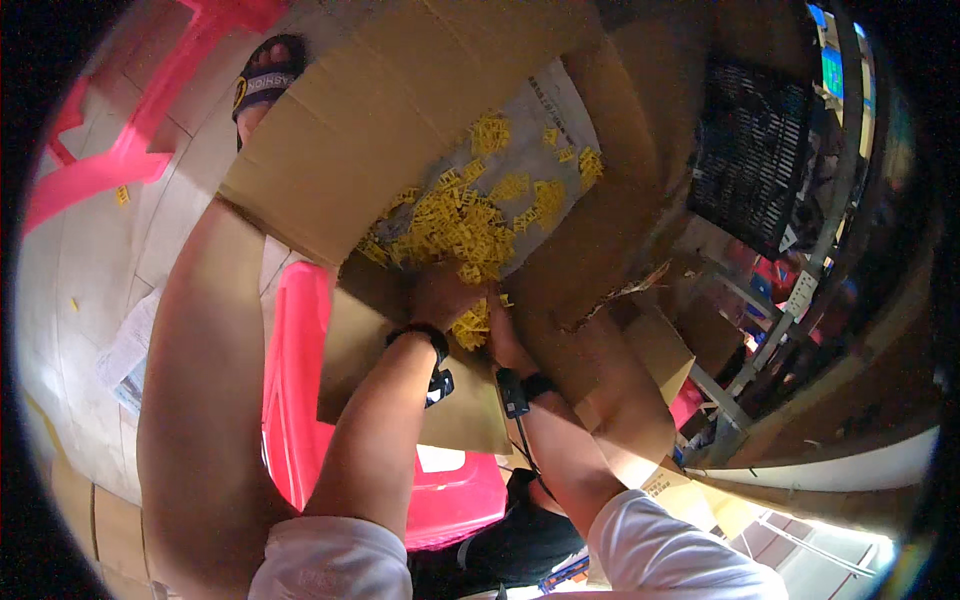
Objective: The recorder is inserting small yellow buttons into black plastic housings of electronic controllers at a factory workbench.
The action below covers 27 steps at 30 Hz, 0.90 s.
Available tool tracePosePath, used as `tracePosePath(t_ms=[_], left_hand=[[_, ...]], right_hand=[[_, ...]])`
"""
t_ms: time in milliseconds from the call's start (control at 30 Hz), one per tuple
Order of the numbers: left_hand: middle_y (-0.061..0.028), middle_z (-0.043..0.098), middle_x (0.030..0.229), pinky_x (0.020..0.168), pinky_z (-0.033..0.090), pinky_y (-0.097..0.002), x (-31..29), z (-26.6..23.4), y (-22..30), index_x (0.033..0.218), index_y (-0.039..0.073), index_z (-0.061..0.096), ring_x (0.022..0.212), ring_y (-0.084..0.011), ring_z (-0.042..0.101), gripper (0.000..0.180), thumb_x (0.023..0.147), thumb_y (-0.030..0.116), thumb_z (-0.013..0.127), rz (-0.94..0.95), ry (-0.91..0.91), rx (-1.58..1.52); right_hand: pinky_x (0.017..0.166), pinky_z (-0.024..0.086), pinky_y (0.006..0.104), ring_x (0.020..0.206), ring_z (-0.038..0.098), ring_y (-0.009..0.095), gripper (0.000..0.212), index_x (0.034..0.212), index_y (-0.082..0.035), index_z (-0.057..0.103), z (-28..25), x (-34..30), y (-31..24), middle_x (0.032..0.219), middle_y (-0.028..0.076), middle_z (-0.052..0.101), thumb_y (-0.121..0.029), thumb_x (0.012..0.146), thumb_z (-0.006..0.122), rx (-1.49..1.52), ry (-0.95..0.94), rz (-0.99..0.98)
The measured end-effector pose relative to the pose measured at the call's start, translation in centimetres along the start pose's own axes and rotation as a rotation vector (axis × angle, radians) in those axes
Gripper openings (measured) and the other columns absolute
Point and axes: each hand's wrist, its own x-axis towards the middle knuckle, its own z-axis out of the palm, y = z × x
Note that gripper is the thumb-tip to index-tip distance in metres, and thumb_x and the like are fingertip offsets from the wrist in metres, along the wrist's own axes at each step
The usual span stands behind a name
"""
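Hands, two, at the centre of the frame: left hand, at the lower edge of the heap; right hand, just beside it, lower and in shadow. Whether either is closed on anything we cannot tell. Yellow pieces, small, openwork, many: some show between the hands, the main heap lies directly above them in the frame, and looser clusters spread toward the upper right. We judge them light, stiff, probably plastic, somewhat slippery, with thin parts that might snap or tangle; best scooped by the handful, or pinched singly by an edge. Beneath them, one pale printed sheet; around that, one cardboard box, its broad flap reaching the upper left.
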Motion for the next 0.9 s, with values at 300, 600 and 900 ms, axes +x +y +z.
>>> tracePosePath(t_ms=[300,600,900], left_hand=[[-0.0244,0.066,0.121,0.101,0.048,-0.0482,0.5,2.5,2.8,0.136,0.005,0.057,0.113,-0.0436,0.062,0.077,0.078,0.054,0.072,0.205,0.119,-0.285],[-0.0328,0.067,0.108,0.095,0.052,-0.0506,-2.3,3.1,4.8,0.135,0.0,0.057,0.106,-0.0456,0.064,0.076,0.082,0.053,0.07,0.02,0.288,-0.146],[-0.0328,0.067,0.1,0.089,0.052,-0.05,-5.9,-2.0,10.7,0.121,-0.007,0.064,0.1,-0.0471,0.065,0.058,0.084,0.038,0.07,0.095,0.453,-0.472]], right_hand=[[0.108,0.044,0.036,0.122,0.055,0.018,0.049,0.143,-0.009,0.047,-2.1,0.7,-0.3,0.133,0.006,0.057,-0.038,0.104,0.051,0.361,-0.038,-0.024],[0.101,0.049,0.0378,0.119,0.06,0.022,0.049,0.139,-0.011,0.054,3.4,-4.6,-3.6,0.131,0.007,0.062,-0.045,0.107,0.04,0.169,0.07,-0.38],[0.099,0.047,0.0327,0.115,0.058,0.017,0.038,0.137,-0.01,0.055,5.2,-7.1,-11.2,0.13,0.006,0.061,-0.029,0.106,0.048,0.261,0.181,-0.434]])
